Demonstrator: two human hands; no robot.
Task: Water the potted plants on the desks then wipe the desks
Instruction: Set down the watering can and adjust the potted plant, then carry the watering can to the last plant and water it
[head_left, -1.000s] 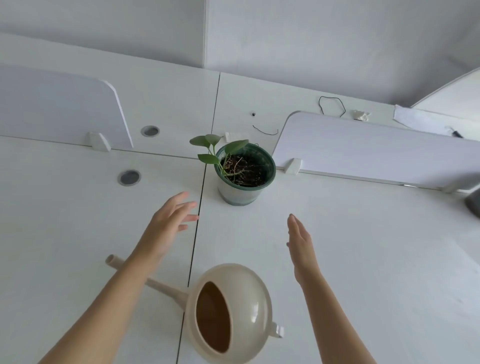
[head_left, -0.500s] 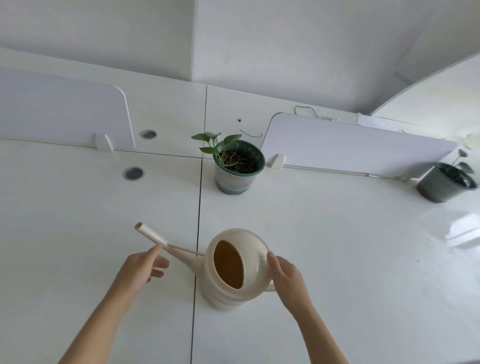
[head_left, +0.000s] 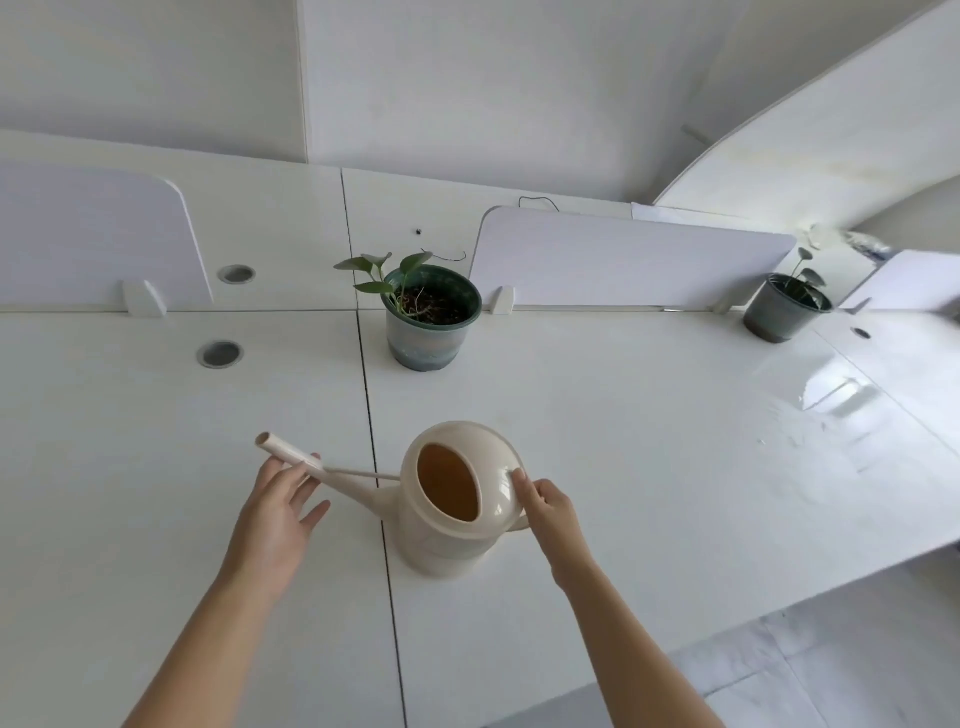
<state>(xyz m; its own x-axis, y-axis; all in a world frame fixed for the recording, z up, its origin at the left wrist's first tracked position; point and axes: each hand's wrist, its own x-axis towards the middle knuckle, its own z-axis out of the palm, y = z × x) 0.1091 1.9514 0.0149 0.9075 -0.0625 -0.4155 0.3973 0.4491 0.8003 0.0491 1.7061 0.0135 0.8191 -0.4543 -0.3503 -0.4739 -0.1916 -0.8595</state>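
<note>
The cream watering can (head_left: 457, 499) stands upright on the desk (head_left: 649, 467), towards its front edge and just right of the seam between two tops; its long spout (head_left: 311, 462) reaches left across that seam. The right hand (head_left: 550, 512) has its fingers curled at the handle on the can's right side, thumb on the dome; the left hand (head_left: 275, 514) is loose and spread, fingertips touching the spout near its tip, gripping nothing. The nearer potted plant (head_left: 431, 317) sits at the back edge beside the seam, its soil looking dark; a second potted plant (head_left: 784, 306) stands well apart, at the back edge far to the right, by the end of a divider panel (head_left: 623, 260). The step in hand looks like taking up the can for the first watering; next, it needs lifting level, carrying back to the near pot and tipping gently so the spout clears the leaves; no cloth shows.
</note>
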